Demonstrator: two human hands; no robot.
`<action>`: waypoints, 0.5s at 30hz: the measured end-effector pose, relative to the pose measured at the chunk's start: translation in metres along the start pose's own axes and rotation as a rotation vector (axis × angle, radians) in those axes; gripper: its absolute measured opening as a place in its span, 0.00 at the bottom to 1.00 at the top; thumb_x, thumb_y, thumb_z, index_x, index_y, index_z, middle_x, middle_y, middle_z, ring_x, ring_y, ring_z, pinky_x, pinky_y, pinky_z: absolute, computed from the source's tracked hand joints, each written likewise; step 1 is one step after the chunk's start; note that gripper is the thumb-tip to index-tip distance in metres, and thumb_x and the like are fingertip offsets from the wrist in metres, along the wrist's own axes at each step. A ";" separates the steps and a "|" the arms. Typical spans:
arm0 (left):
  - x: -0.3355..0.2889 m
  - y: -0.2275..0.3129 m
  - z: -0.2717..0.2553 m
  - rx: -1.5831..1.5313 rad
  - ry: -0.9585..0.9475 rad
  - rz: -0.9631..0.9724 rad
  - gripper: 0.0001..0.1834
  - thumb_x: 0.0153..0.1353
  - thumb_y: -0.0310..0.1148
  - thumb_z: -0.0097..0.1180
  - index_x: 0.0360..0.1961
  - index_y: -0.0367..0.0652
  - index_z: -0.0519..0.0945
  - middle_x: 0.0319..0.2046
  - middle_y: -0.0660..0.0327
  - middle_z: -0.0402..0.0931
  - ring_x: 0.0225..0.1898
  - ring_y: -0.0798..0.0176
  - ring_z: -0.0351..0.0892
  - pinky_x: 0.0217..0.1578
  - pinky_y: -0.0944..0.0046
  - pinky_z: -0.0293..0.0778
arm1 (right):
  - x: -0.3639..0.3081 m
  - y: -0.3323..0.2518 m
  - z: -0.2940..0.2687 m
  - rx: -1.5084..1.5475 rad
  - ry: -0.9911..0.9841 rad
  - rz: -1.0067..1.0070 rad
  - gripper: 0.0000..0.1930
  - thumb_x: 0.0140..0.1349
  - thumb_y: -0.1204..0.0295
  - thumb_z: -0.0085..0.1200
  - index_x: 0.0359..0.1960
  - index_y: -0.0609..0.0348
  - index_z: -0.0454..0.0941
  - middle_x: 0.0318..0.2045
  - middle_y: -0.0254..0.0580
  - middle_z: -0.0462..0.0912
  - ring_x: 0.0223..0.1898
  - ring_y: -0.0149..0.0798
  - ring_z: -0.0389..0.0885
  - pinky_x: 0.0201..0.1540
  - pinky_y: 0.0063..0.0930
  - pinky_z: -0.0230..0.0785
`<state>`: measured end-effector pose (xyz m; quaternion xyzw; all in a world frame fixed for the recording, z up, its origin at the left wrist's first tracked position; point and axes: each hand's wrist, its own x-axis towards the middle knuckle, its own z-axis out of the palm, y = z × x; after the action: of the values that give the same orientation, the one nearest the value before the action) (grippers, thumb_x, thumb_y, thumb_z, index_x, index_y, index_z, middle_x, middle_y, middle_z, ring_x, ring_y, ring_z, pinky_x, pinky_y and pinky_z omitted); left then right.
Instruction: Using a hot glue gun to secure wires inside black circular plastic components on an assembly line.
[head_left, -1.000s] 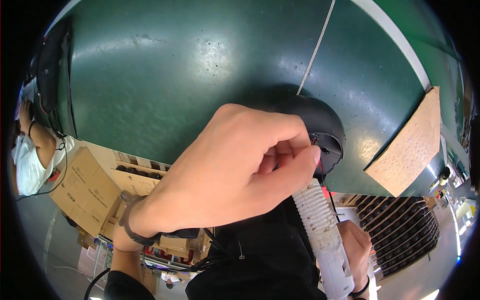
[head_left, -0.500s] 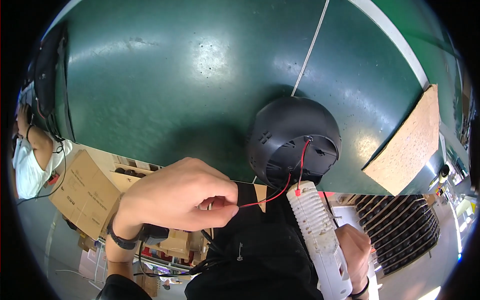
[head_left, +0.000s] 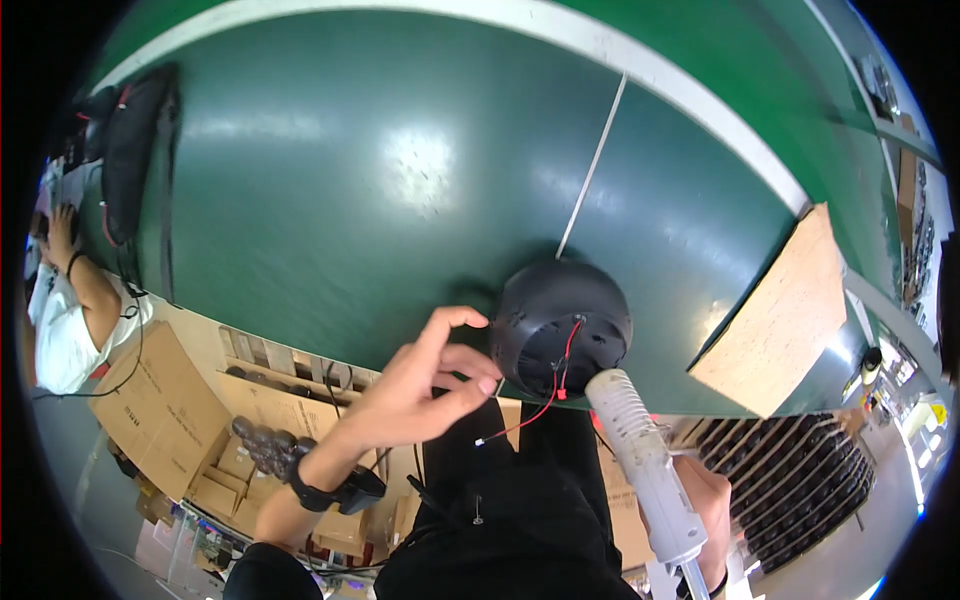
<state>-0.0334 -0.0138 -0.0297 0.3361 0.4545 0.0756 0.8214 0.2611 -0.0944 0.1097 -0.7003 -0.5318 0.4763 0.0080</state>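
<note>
A round black plastic housing (head_left: 565, 292) sits at the near edge of the green table, its open side toward me. Red and black wires (head_left: 551, 399) come out of it; one hangs past the edge with a small white connector (head_left: 480, 441) at its end. My left hand (head_left: 430, 385) is open beside the housing, thumb and fingers apart and holding nothing; its fingertips come close to the housing's left side. My right hand (head_left: 705, 500) is closed around a white hot glue gun (head_left: 650, 470), partly hidden behind it. The gun's ribbed nozzle end points at the housing's lower right.
A tan board (head_left: 780, 320) lies at the table's right edge. On the far left are a black bag (head_left: 137, 160) and another person's arm (head_left: 92, 290). Cardboard boxes (head_left: 160, 410) stand below the left edge. A rack of black round parts (head_left: 790, 480) stands at lower right.
My left hand has let go of the wire and opened, moving up to the housing. The wire end now hangs loose. The view has shifted, and the glue gun's tip no longer overlaps the red connector.
</note>
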 end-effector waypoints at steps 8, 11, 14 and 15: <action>0.048 -0.006 0.059 0.018 -0.110 0.300 0.41 0.63 0.24 0.59 0.72 0.41 0.50 0.57 0.46 0.74 0.58 0.54 0.77 0.55 0.56 0.78 | 0.065 -0.054 -0.013 -0.033 0.432 -0.284 0.17 0.54 0.68 0.63 0.44 0.63 0.80 0.28 0.48 0.82 0.25 0.48 0.82 0.33 0.36 0.76; 0.084 0.038 0.049 0.298 0.011 0.508 0.36 0.62 0.29 0.61 0.69 0.38 0.59 0.63 0.46 0.68 0.64 0.50 0.72 0.57 0.54 0.75 | 0.083 -0.059 -0.022 0.085 0.453 -0.364 0.17 0.54 0.68 0.63 0.45 0.63 0.79 0.28 0.48 0.82 0.24 0.47 0.82 0.34 0.37 0.76; 0.119 0.108 -0.018 0.490 0.644 0.785 0.33 0.59 0.30 0.63 0.64 0.37 0.65 0.62 0.48 0.66 0.62 0.49 0.70 0.54 0.56 0.75 | 0.093 -0.055 -0.029 0.177 0.474 -0.416 0.17 0.55 0.68 0.63 0.45 0.62 0.79 0.28 0.48 0.82 0.24 0.47 0.82 0.34 0.37 0.76; 0.124 0.139 -0.047 0.456 0.853 0.841 0.38 0.57 0.32 0.65 0.67 0.36 0.62 0.63 0.45 0.64 0.64 0.45 0.67 0.58 0.52 0.72 | 0.095 -0.052 -0.030 0.210 0.473 -0.427 0.17 0.55 0.68 0.63 0.45 0.62 0.79 0.28 0.48 0.82 0.24 0.46 0.82 0.34 0.37 0.76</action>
<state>0.0260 0.1686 -0.0467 0.5922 0.5753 0.4202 0.3764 0.2414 0.0148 0.0907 -0.6596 -0.5978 0.3404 0.3027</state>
